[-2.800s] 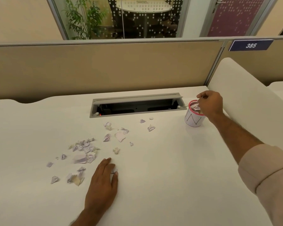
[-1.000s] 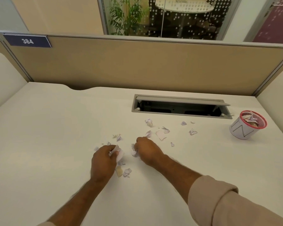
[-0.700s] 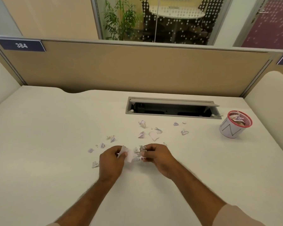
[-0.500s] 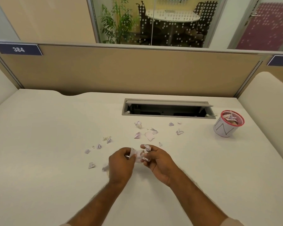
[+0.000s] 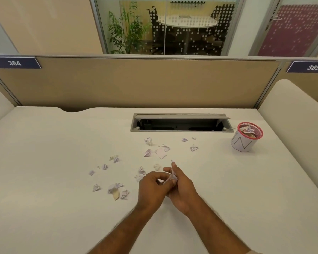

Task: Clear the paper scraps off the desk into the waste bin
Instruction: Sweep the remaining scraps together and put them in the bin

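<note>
Now, hands: left hand (image 5: 151,189) and right hand (image 5: 180,187) are meeting above the desk (image 5: 44,208), fingers curling round one wad (image 5: 171,178).
Scraps: others (image 5: 160,152) are lying scattered ahead and left.
Bin (image 5: 246,137): sitting well apart, far right.
Risk: loose bits are likely slipping out during transfer; overfilling is probable.

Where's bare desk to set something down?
Bare: white desk left of the scraps, and the stretch below the red-rimmed white waste bin. Crowded: purple-white paper scraps between the grey cable hatch and both hands.
</note>
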The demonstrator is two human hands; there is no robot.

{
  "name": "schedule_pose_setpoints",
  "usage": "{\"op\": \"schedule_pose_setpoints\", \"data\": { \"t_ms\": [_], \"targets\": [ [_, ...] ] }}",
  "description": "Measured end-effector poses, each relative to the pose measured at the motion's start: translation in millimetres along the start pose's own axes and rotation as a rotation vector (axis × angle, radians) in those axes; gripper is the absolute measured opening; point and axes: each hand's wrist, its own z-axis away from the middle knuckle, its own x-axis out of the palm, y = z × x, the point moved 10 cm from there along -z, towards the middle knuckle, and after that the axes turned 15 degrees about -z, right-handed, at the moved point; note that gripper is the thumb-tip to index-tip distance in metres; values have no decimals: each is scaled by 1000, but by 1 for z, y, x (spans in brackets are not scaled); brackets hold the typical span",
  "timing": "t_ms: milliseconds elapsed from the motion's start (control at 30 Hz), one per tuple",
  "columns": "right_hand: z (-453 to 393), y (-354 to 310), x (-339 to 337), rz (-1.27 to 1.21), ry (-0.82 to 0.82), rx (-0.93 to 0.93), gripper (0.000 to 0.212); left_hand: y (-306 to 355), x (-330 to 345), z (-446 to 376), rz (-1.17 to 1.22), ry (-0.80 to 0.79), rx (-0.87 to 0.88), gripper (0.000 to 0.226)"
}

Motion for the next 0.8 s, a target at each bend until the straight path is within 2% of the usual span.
{"op": "schedule_pose_setpoints", "data": {
  "t_ms": [67, 167, 300, 433, 567, 667, 800],
  "targets": [
    [1, -5, -11, -5, 43, -15, 32, 3, 6, 3, 27, -12, 16, 8],
    [4, -21, -26, -15, 103, -33, 18, -7, 12, 7, 38, -14, 27, 13],
    [4, -54, -52, -42, 189, -70, 12, -22, 12, 16, -424, 100, 232, 20],
    [3, -99, -72, -57, 225, -128, 17, -36, 30, 26, -737, 74, 393, 48],
    [4, -163, -85, -30, 255, -216, 19, -50, 41, 20, -852, 0, 365, 70],
    [6, -222, -97, -20, 281, -288, 24, -50, 46, 18, -903, -33, 372, 73],
    [8, -311, -117, 73, 408, -451, 16, -49, 49, 19, -959, -38, 383, 74]
  ]
}}
